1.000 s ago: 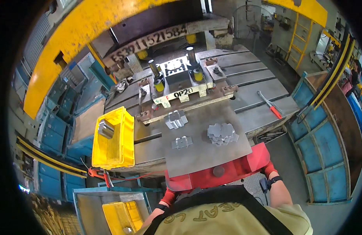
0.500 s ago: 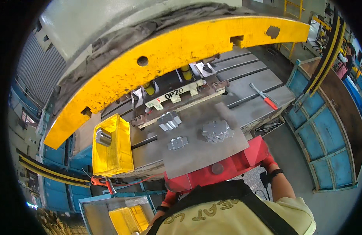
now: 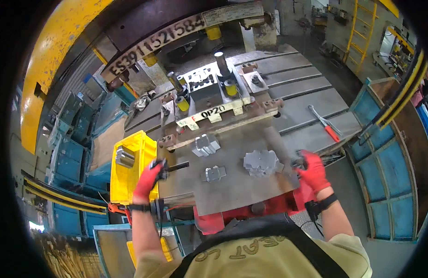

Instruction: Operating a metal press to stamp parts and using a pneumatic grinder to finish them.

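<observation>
My left hand [image 3: 149, 181], in a red glove with dark fingertips, is raised beside the yellow bin [image 3: 123, 187]. Its fingers look loosely spread and no object shows in them. My right hand [image 3: 313, 171], gloved alike, hovers by the right edge of the steel sheet, fingers pointing left and apart. Nearest to it on the sheet lies a stack of flat grey metal blanks [image 3: 262, 162]. A small cross-shaped metal piece [image 3: 214, 173] and a group of bent metal parts [image 3: 206, 145] lie further left. Another group of bent parts [image 3: 125, 156] sits in the bin.
The press's lower die [image 3: 209, 113] has upright posts, with the upper die [image 3: 158, 44] raised above. A red-handled hand tool [image 3: 325, 124] lies on the slotted bed. The red control stand [image 3: 297, 197] is in front of me. Blue metal crates [image 3: 390, 171] stand right.
Both hands have left the ends of the red control stand and risen over the bed. The yellow press ram and upper die have gone up, uncovering the lower die.
</observation>
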Demonstrator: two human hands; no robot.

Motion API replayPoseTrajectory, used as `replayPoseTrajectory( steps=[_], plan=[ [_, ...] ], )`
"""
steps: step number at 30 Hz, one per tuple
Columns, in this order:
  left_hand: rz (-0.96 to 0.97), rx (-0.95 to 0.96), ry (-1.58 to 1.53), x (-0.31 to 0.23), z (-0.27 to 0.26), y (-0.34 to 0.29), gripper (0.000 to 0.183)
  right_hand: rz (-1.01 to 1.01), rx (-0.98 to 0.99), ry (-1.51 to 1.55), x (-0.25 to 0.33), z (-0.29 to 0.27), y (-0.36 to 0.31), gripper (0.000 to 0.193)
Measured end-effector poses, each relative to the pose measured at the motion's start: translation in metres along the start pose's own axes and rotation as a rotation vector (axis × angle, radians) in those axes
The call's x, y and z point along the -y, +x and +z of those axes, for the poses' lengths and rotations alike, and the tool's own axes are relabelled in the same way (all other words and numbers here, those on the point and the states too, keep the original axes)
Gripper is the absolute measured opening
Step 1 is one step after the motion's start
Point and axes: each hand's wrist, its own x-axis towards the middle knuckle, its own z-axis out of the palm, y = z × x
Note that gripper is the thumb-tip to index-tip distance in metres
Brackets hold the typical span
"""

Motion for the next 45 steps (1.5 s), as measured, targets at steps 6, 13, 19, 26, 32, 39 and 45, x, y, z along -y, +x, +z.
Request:
replayPoseTrajectory(
  steps=[6,13,19,26,32,39,45],
  plan=[
    [0.377,-0.032,0.318,-0.095,0.034,0.14,0.024,-0.388,0.297,-0.21,0.056,0.037,0.03,0.058],
    [0.306,-0.28,0.728,-0.107,0.054,0.261,0.051,-0.342,0.344,-0.259,0.056,0.049,0.015,0.046],
    [0.77,-0.173,1.631,-0.119,0.037,0.293,0.013,-0.329,0.284,-0.193,0.059,0.051,0.011,0.04],
    [0.989,-0.166,0.696,-0.175,0.067,0.207,0.008,-0.337,0.324,-0.251,0.063,0.044,0.014,0.044],
    [0.386,-0.073,0.067,-0.119,0.074,0.123,0.011,-0.448,0.366,-0.393,0.066,0.047,0.019,0.048],
    [-0.029,-0.101,-0.256,0.002,0.074,0.03,0.01,-0.578,0.276,-0.59,0.06,0.054,0.022,0.037],
    [-0.07,-0.162,-0.217,0.061,0.107,0.013,0.012,-0.627,0.187,-0.569,0.053,0.045,0.026,0.035]
  ],
)
